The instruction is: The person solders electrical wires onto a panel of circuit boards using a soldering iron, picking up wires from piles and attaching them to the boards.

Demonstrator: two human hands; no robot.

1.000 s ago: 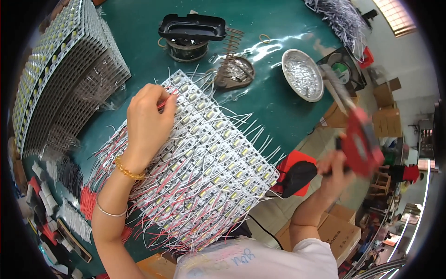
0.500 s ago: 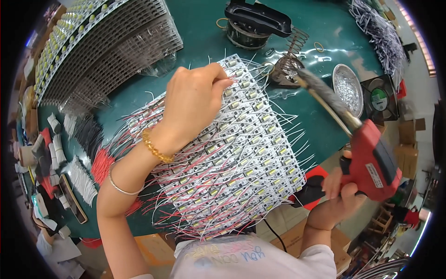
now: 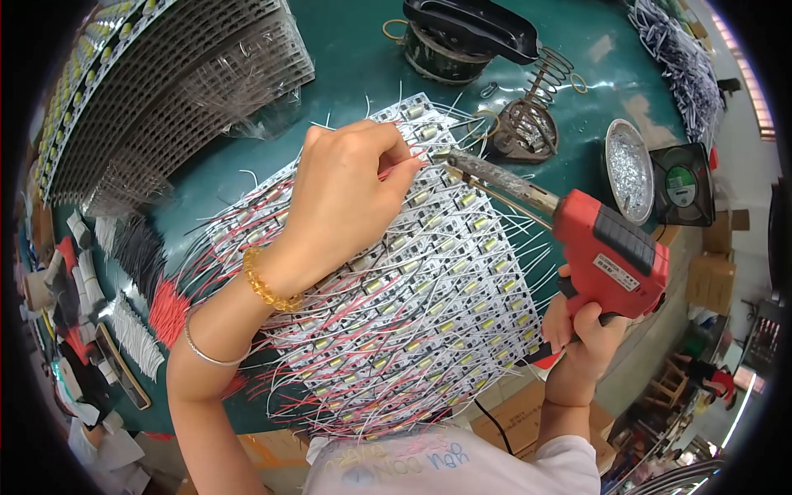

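A white panel of small circuit boards [image 3: 487,309] lies before me, with many red, white and black wires trailing from it. Over its far part, my left hand [image 3: 351,177] is closed, pinching a red wire [image 3: 419,156] between thumb and fingers. My right hand [image 3: 590,334] is wrapped round the handle of a red and black soldering gun [image 3: 612,254]. The gun's metal tip is at the board, close beside the pinched wire's end; whether they touch I cannot tell.
Beyond the panel stand a wire-coil iron stand [image 3: 526,130], a black tray [image 3: 470,29] on a round tin, a metal dish [image 3: 629,173] and a small fan [image 3: 683,183]. Stacked board panels [image 3: 190,91] fill the far left. Red wire bundles [image 3: 171,312] lie at left.
My right hand has brought the soldering gun left, down to the board beside my left fingers. My left hand stays pinched at nearly the same place.
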